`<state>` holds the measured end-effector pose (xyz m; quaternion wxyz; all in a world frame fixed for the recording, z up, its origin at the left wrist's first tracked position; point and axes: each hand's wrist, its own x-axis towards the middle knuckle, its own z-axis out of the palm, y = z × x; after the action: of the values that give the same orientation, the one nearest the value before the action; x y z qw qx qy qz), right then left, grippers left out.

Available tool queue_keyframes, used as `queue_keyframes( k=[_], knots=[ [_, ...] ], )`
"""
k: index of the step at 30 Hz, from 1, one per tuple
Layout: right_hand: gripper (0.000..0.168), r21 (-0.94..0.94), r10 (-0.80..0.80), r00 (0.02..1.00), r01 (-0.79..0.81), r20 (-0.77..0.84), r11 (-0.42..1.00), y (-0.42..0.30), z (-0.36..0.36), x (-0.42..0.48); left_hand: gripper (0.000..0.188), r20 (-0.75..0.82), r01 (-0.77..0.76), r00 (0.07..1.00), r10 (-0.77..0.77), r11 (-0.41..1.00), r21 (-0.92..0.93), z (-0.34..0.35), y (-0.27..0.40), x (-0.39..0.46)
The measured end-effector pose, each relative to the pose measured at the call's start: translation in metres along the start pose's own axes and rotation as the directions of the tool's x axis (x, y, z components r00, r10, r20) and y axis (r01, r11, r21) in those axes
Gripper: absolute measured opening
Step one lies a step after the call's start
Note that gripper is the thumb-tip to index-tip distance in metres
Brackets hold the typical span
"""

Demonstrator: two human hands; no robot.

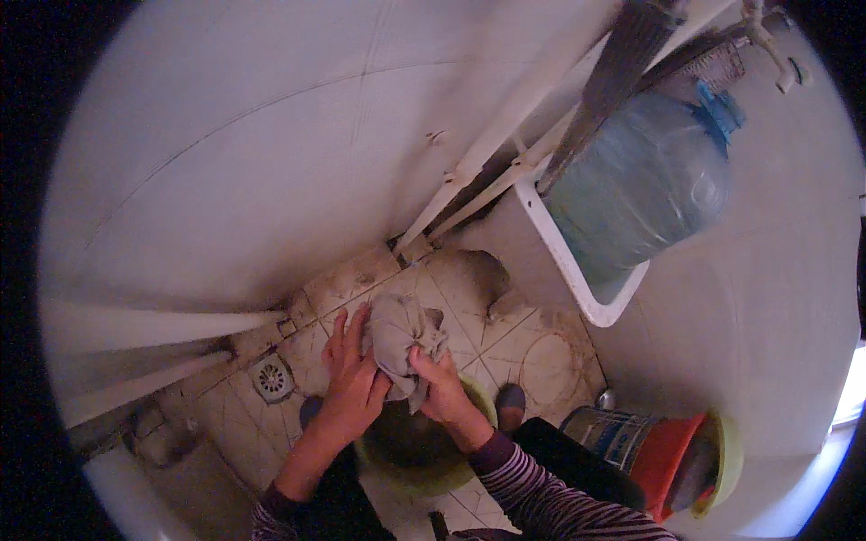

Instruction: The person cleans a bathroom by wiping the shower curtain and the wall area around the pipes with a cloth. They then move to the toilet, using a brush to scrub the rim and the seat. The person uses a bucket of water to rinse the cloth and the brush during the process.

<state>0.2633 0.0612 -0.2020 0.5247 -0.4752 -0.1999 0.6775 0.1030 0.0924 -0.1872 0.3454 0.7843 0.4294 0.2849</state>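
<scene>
A bunched, damp-looking greyish cloth (396,331) is between my two hands, above a yellow-green plastic basin (413,483). My right hand (443,389) grips its right side, the thumb pressed on top of the folds. On the other side my left hand (352,379) supports the cloth, its fingers stretched along the left edge. The basin sits on the tiled floor between my feet. Its inside looks dark, and the hands and forearms hide part of it.
At upper right, a large clear water bottle (643,176) stands in a white sink (561,250). Pipes (473,155) run down the wall. A floor drain (272,379) lies left. Right of my leg are a labelled bucket (609,433) and a red basin (666,460).
</scene>
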Motion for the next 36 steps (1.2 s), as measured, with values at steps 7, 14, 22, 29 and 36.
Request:
queue_keyframes(
  k=[7, 14, 22, 29, 36],
  knots=[
    [0.042, -0.417, -0.65, 0.684, 0.512, -0.331, 0.751, -0.064, -0.043, 0.058, 0.06, -0.151, 0.099, 0.98, -0.126, 0.98, -0.174, -0.016, -0.002, -0.001],
    [0.057, -0.581, -0.909, 0.334, 0.7, -0.248, 0.415, -0.114, -0.015, 0.172, 0.054, -0.107, 0.142, 0.981, -0.16, 0.977, -0.158, -0.01, -0.004, -0.005],
    [0.076, -0.765, -0.924, 0.08, 0.537, -0.373, 0.356, -0.11, 0.01, 0.202, 0.04, -0.102, 0.254, 0.956, -0.277, 0.948, -0.193, -0.018, -0.019, -0.023],
    [0.073, -0.754, -0.931, 0.134, 0.553, -0.338, 0.354, -0.088, -0.018, 0.217, 0.036, -0.076, 0.285, 0.951, -0.3, 0.945, -0.16, -0.023, -0.025, -0.036],
    [0.07, -0.822, -0.98, 0.111, 0.534, -0.165, 0.199, -0.072, -0.067, 0.231, 0.035, -0.086, 0.221, 0.966, -0.242, 0.954, -0.201, -0.013, -0.024, -0.034]
  ],
)
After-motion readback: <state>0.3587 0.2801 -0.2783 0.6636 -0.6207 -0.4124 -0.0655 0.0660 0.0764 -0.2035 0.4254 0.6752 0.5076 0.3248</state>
